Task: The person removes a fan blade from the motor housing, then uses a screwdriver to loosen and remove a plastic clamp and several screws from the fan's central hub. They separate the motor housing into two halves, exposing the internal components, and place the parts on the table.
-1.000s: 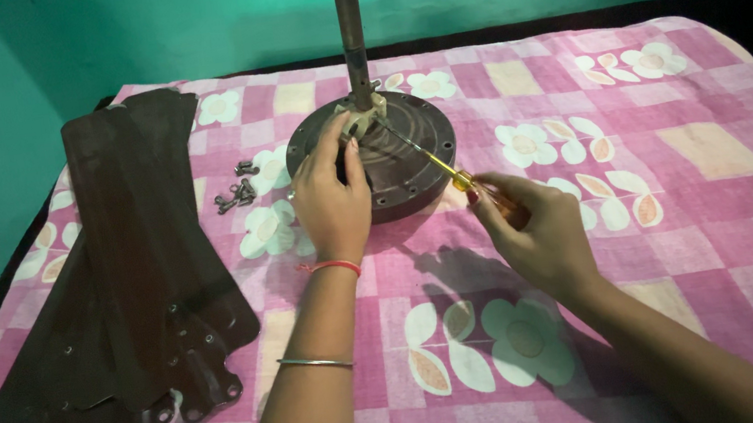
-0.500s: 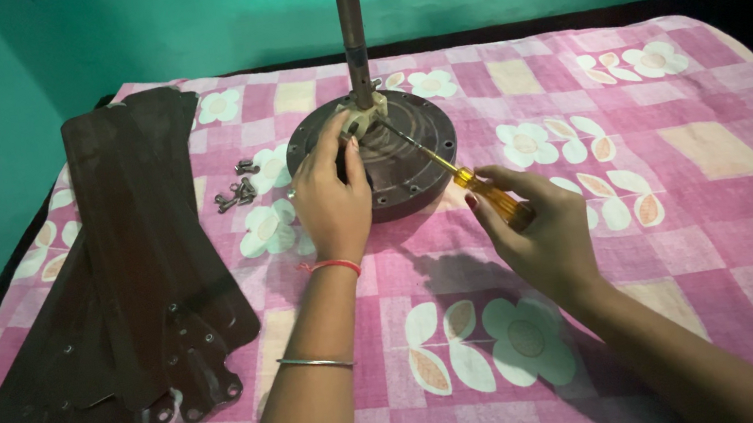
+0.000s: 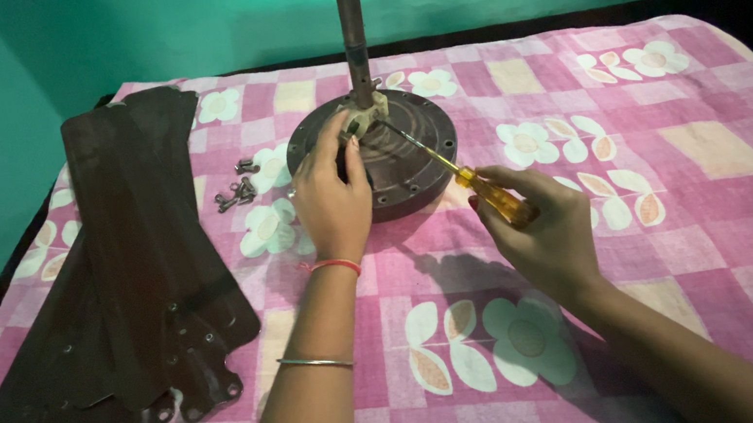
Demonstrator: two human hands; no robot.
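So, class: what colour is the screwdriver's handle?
Translucent amber-orange handle, gripped in the right hand; head view.

Dull brown metal fan motor housing point(image 3: 408, 153) on soft printed cloth point(image 3: 682, 149) — screwdriver point(image 3: 492, 195) handle glossy amber plastic.

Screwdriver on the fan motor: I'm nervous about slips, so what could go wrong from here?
The screwdriver tip points at the hub where the left hand fingers rest; a slip could jab them. The fan motor sits on a soft bedsheet with its tall rod upright, so pushing may tip it. The loose screws on the cloth beside the fan blades could roll off and get lost.
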